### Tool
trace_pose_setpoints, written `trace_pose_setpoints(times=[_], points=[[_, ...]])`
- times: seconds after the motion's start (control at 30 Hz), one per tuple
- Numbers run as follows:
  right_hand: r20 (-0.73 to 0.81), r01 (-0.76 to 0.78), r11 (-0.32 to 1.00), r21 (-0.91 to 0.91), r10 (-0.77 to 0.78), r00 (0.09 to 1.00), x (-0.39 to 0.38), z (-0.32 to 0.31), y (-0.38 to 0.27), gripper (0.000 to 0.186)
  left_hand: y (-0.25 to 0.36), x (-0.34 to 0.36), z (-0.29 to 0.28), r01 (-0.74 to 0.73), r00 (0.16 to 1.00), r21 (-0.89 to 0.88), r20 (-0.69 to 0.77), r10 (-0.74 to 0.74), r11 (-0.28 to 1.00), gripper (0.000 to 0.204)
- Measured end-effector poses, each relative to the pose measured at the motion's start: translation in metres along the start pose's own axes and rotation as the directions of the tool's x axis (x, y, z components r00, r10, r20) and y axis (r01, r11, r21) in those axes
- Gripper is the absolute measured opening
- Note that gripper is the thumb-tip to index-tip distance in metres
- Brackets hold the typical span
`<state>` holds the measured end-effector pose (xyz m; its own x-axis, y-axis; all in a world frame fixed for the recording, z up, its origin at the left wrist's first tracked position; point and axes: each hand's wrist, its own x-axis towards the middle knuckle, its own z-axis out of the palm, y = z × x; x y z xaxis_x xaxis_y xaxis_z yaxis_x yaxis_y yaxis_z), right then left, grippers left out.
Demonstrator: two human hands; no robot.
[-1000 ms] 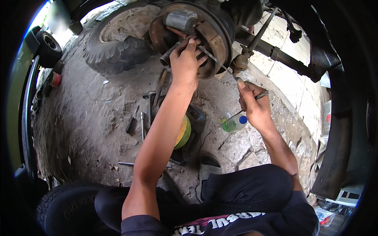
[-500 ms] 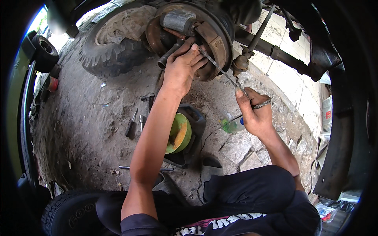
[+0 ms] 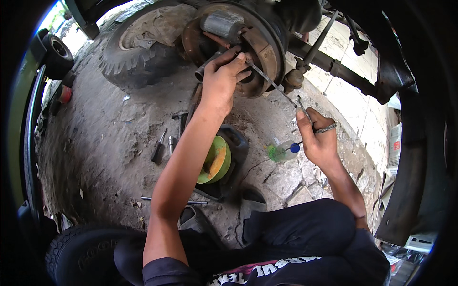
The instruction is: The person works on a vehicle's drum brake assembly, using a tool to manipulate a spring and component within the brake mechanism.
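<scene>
My left hand [image 3: 220, 83] is at the rusty brake assembly [image 3: 261, 55], fingers bent beside a dark tube, pinching the upper end of a grey braided cord [image 3: 269, 80], partly hidden by those fingers. A dull metal cylinder [image 3: 218, 25] sits above them. The cord runs taut down to the right, where my right hand [image 3: 318, 138] grips it, thumb raised along it and a loop wrapped round the fingers. Just left of that hand lies a clear bottle [image 3: 281, 151] with a blue cap. Below my left hand, a green bowl [image 3: 217, 164] rests on a black container [image 3: 234, 143].
A detached tyre [image 3: 124, 66] lies behind the assembly. Axle parts [image 3: 348, 71] extend rightward over pale tiles. A screwdriver [image 3: 159, 148], socket tool [image 3: 171, 143], hammer [image 3: 180, 116] and metal bar [image 3: 174, 200] lie on cracked ground. Another tyre [image 3: 81, 257] is at lower left.
My right hand has moved right and down, drawing the cord longer between my hands. My left hand has dropped slightly, and more of the green bowl shows.
</scene>
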<state>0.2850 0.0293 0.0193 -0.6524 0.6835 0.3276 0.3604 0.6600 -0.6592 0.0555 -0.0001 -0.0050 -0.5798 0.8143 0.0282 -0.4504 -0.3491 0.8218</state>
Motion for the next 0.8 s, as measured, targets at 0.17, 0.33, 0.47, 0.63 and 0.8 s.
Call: trace_pose_setpoints(times=[0.17,0.33,0.47,0.63,0.8], points=[[0.052,-0.085,0.995,0.046,0.082,0.995,0.002,-0.005,0.003,0.040,0.030,-0.005,-0.005,-0.051,0.995,0.600,-0.041,0.094,0.799,0.037],[0.041,-0.019,0.999,0.051,0.016,0.999,0.000,-0.002,0.010,0.041,0.041,0.015,-0.037,-0.511,0.685,0.854,0.339,0.645,0.095,0.066],[0.070,0.002,0.997,0.079,-0.007,0.998,0.004,0.000,0.008,0.041,0.023,0.031,-0.053,-0.563,0.581,0.767,0.632,0.514,-0.307,0.106],[0.087,-0.037,0.996,0.084,0.029,0.996,0.002,-0.001,0.007,0.042,0.027,0.048,-0.024,-0.515,0.576,0.760,0.649,0.496,-0.397,0.090],[0.108,-0.044,0.998,0.045,0.039,0.993,-0.001,-0.013,0.010,0.040,0.032,0.060,-0.029,-0.476,0.545,0.754,0.657,0.522,-0.453,0.068]])
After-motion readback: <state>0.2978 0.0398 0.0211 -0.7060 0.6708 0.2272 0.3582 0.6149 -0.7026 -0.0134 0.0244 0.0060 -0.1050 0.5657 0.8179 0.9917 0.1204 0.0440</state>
